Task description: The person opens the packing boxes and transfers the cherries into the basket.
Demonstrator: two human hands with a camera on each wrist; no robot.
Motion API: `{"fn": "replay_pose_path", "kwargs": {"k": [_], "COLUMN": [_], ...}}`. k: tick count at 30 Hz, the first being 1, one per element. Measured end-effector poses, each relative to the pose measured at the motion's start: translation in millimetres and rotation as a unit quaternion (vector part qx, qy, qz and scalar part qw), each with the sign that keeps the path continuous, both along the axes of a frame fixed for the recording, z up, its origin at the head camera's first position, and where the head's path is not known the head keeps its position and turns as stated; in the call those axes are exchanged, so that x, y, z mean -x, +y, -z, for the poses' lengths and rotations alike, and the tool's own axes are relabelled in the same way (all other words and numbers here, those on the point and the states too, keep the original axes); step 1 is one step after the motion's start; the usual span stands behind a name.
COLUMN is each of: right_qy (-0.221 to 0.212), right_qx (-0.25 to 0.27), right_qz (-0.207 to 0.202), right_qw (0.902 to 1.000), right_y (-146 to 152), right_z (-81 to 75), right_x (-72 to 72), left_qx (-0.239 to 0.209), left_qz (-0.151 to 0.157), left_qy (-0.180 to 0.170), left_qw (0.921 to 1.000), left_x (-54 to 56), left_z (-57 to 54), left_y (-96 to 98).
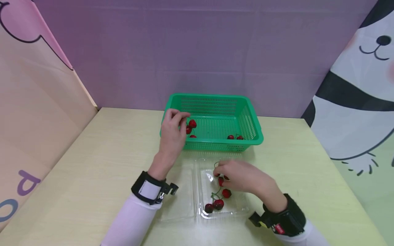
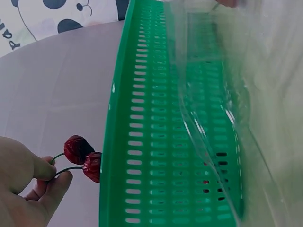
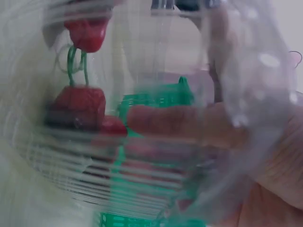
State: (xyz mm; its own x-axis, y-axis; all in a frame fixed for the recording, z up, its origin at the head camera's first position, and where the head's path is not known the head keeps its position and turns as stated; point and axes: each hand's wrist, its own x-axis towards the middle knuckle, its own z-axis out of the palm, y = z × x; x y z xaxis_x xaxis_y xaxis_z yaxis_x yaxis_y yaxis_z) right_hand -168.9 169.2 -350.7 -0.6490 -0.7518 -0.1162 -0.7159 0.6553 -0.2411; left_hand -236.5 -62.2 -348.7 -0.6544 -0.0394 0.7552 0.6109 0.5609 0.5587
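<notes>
My left hand (image 1: 173,131) is over the left end of the green basket (image 1: 212,140). Its thumb and fingers pinch the thin green stems of two dark red cherries (image 2: 85,157). The cherries hang at the basket's rim in the left wrist view. My right hand (image 1: 241,176) reaches low into the clear plastic clamshell box (image 1: 207,182), its fingertips around a red cherry (image 1: 221,181). Nearer the front of the same tray lie more cherries (image 1: 219,204) with green stems. Seen through the clear plastic in the right wrist view, a finger (image 3: 165,120) meets a cherry (image 3: 113,126).
Two cherries (image 1: 235,137) lie in the basket's front right corner, and another cherry (image 1: 193,136) at its front left. The box's flat lid (image 1: 181,191) lies folded out to the left on the pale wooden table (image 1: 123,150). A purple cloth wall (image 1: 203,51) rises behind the basket.
</notes>
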Motion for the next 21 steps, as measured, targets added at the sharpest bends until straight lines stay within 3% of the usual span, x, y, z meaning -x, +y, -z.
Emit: {"fn": "replay_pose_path", "kwargs": {"k": [5,13,21], "right_qy": [-0.027,-0.020,-0.008], "right_qx": [-0.018,-0.018,-0.015], "right_qz": [-0.006,-0.018,-0.033], "right_qw": [0.9995,0.9995,0.9993], "right_y": [0,-2,-4], "right_z": [3.2,10.2,10.6], "right_x": [-0.5,0.9,0.7], "left_qx": [0.007,0.031,0.044], "left_qz": [-0.010,-0.016,-0.025], "left_qy": [-0.030,-0.077,-0.087], "left_qw": [0.9995,0.9964,0.9949], "left_x": [3.2,4.6,6.4], "left_z": [3.2,7.2,9.3], "left_y": [-2.8,-5.6,-7.3]}}
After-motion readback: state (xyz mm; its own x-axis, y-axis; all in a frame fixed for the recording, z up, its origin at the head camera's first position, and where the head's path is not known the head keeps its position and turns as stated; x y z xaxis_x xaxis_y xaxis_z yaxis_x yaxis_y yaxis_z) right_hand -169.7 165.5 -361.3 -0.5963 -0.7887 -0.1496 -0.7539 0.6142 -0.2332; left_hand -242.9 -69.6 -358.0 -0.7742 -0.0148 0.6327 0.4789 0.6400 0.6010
